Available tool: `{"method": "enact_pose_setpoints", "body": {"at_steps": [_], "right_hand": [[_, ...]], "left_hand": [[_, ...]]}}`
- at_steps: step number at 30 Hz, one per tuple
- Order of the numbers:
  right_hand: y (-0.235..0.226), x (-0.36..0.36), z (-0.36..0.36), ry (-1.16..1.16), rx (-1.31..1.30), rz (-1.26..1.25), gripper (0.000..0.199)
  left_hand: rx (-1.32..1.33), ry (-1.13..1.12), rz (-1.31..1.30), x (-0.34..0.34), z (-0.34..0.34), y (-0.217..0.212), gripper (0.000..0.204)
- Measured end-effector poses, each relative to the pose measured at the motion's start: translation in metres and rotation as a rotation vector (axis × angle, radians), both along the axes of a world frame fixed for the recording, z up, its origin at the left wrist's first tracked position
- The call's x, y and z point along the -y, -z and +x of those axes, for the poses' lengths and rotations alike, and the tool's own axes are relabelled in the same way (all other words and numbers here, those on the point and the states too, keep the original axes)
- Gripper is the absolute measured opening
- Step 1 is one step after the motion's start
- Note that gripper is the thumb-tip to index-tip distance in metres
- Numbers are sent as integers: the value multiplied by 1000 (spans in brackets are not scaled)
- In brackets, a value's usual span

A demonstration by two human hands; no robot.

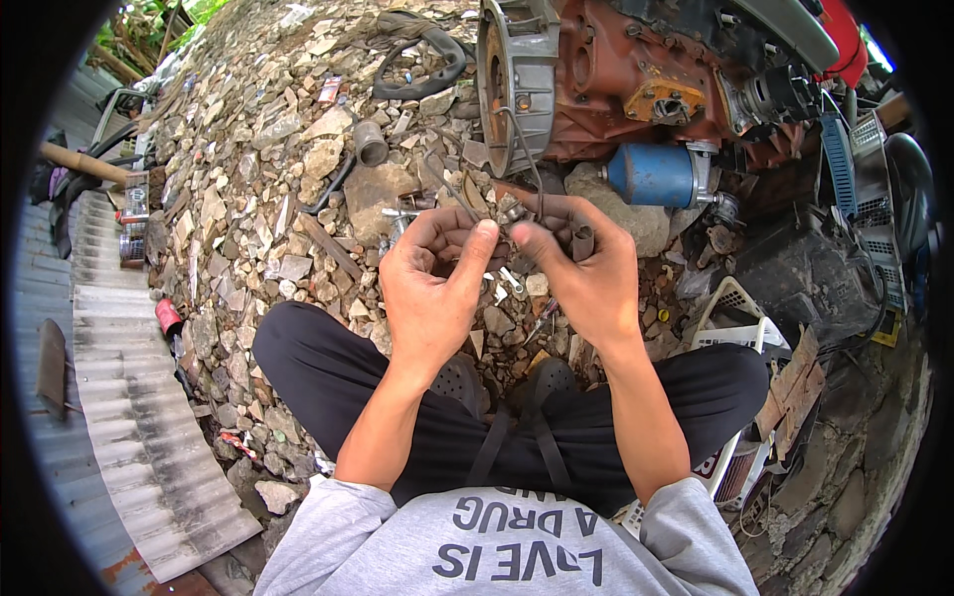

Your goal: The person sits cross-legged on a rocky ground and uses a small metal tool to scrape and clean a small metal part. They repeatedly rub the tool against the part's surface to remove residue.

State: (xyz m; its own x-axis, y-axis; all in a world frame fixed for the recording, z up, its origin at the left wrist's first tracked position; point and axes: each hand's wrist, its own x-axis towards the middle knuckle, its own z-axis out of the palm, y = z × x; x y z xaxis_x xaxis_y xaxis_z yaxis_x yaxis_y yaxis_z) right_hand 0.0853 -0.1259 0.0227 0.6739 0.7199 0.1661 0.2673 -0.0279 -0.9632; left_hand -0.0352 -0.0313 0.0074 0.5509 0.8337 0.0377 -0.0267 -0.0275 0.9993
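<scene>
My left hand [432,273] is closed, thumb and fingertips pressed together at the lower end of a thin bent metal pipe [459,192]. Close beside it, my right hand [591,273] is closed round a small metal fitting [513,210], its thumb against the fitting. Another thin bent metal rod or pipe [532,159] rises from the right fingers toward the engine. A short dark metal cylinder [582,241] sits among the right hand's curled fingers. Both hands are over the rubble between my knees, and the fingers partly hide how these parts join. A small wrench [511,280] lies below them.
A rust-red engine block [626,79] with a grey bell housing [522,84] stands ahead right; a blue cylinder [651,175] is attached. A metal cup-like piece [371,144] and black rubber tube [437,70] lie on stones. A white crate [730,308] is right, corrugated sheet [139,397] left.
</scene>
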Motion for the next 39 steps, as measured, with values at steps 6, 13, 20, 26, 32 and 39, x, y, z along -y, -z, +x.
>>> {"method": "enact_pose_setpoints", "body": {"at_steps": [6,13,20,26,32,39], "right_hand": [[7,-1,1,39,-62,-53,23],[4,-2,-1,51,-153,-20,24],[5,-1,3,27,-200,-56,26],[8,-3,0,35,-142,-22,23],[7,1,4,-6,-200,-55,29],[9,1,9,-67,-613,-13,43]], "left_hand": [[15,-5,-36,2,1,-3,20],[3,0,-41,1,0,-4,19],[30,3,-58,2,-1,-3,21],[95,-7,-126,5,4,-5,19],[96,25,-140,4,3,-5,18],[107,22,-156,7,5,-7,18]]}}
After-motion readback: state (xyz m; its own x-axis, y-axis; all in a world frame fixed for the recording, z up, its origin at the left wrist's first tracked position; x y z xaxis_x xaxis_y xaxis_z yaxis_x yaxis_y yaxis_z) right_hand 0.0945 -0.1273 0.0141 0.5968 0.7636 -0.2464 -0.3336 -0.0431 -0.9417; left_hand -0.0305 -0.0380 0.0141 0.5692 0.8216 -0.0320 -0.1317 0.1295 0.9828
